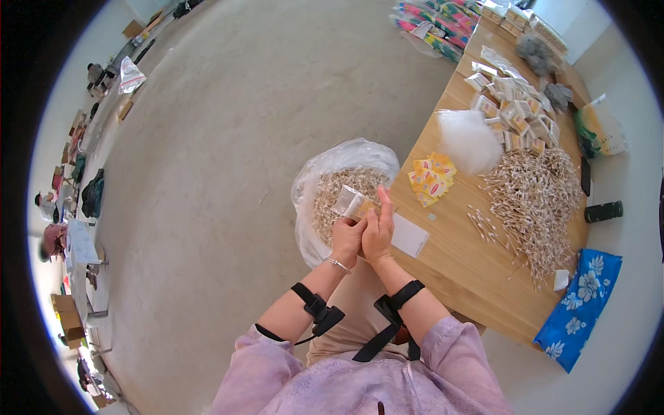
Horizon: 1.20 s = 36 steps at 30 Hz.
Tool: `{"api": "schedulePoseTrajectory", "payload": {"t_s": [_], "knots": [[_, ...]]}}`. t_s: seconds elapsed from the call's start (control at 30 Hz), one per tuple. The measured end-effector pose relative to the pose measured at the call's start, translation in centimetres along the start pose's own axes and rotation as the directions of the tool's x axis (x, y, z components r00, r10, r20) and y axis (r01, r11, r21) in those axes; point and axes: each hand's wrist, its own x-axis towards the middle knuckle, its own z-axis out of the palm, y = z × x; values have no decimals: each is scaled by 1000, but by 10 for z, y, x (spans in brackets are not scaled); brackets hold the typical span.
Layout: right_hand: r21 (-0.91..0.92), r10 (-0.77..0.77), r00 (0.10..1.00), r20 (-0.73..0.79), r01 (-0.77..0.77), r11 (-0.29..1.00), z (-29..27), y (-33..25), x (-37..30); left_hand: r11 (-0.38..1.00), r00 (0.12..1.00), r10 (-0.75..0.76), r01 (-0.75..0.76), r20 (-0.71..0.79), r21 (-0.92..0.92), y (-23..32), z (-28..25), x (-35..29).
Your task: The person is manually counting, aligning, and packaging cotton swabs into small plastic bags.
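Note:
Both my hands meet over a large clear plastic bag (302, 200) filled with loose cotton swabs (330, 190). Between them is a small clear packet of cotton swabs (355, 207) with a yellow card in it; its empty film end sticks out at the upper left. My left hand (347, 241) is closed around the packet's lower end. My right hand (377, 230) presses against its right side, one finger stretched upward, and partly hides the packet. A white rectangular card (409, 236) lies on the table's edge, right of my right hand.
On the wooden table (477, 277) at right are yellow cards (432, 178), a stack of clear plastic sleeves (470, 142), a large heap of swabs (536, 200), many filled packets (515, 111) and a blue flowered cloth (581, 308). Colourful packages (443, 24) stand beyond the table.

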Motion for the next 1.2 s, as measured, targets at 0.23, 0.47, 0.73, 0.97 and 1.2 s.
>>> {"api": "schedulePoseTrajectory", "payload": {"t_s": [0.23,0.47,0.73,0.97,1.2], "knots": [[-3,2,1000,4,-2,1000,3,3,-1,987,996,71,-62,56,-146,6,-1,20],[-59,-35,998,57,38,998,0,9,2,974,974,121,-79,193,-210,16,14,3],[-134,-99,995,20,101,986,2,8,4,981,967,118,-79,226,-177,-1,4,12],[-72,-102,995,-10,101,992,2,7,3,979,998,22,-9,61,-203,-16,-4,10],[-177,-111,991,79,123,976,1,6,4,1000,1000,11,-10,3,-25,-2,0,3]]}}
